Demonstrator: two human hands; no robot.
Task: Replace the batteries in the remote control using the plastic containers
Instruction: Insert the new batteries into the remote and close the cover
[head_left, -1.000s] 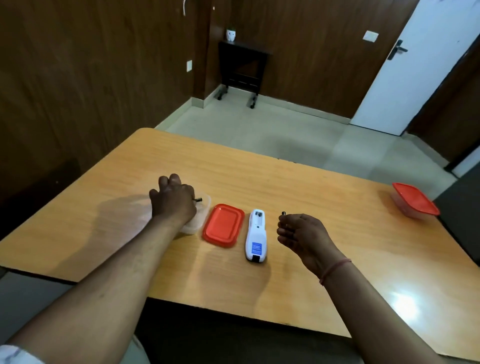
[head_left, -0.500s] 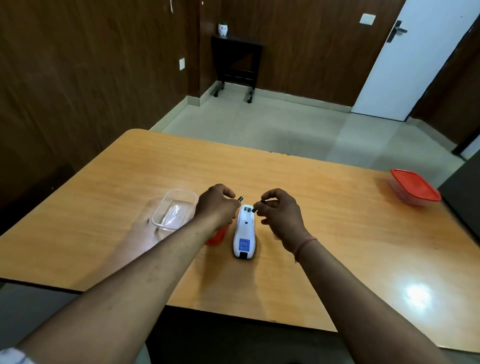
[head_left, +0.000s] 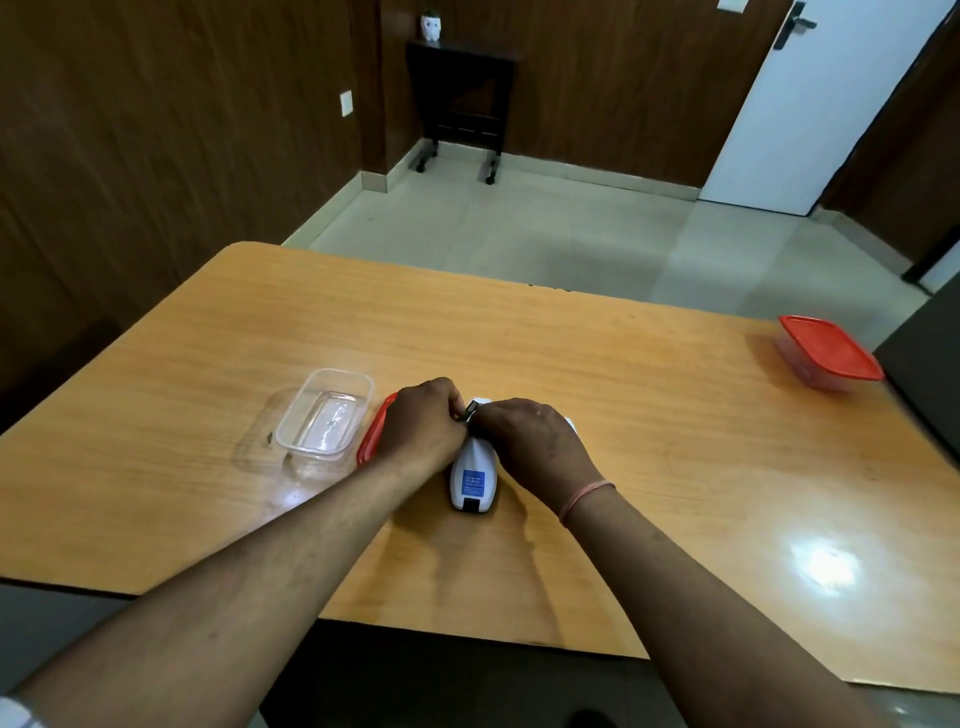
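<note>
Hands: left hand (head_left: 422, 430) and right hand (head_left: 524, 441) pinch a battery (head_left: 469, 414) together over the remote (head_left: 472, 475).
Remote: lying mid-table (head_left: 623, 395), beside the open tub (head_left: 327, 413).
Risk: battery may slip or seat reversed; the compartment is hidden.

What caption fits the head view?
Both hands work a battery into the white remote beside an open container.

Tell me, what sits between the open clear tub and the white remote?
In the head view, a red lid lies on the table between the clear tub and the remote. The left hand covers most of it.
</note>
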